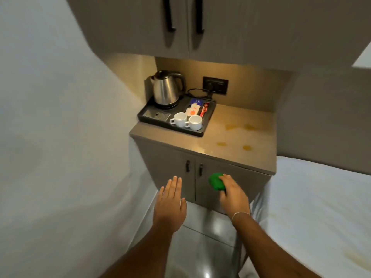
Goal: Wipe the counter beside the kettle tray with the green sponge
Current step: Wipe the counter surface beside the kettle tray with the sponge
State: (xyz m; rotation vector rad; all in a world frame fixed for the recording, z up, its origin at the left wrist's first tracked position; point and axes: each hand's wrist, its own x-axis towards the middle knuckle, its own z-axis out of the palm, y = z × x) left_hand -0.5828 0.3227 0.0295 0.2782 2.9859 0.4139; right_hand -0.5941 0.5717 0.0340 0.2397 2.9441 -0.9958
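Note:
A green sponge [215,181] is gripped in my right hand [232,192], held in the air in front of the lower cabinet doors, below the counter edge. My left hand [170,205] hovers flat with its fingers apart and holds nothing. The beige counter [236,135] lies ahead, with several orange-yellow spill spots [232,127] on its right half. On its left half stands a black kettle tray [206,121] carrying a steel kettle [165,89], two white cups [187,121] and sachets [197,108].
A black wall socket [215,85] with a plugged cord sits behind the tray. Upper cabinets [188,25] overhang the counter. A white wall [60,137] runs along the left. A white bed [321,207] presses against the cabinet's right side. Glossy floor tiles [202,237] lie below.

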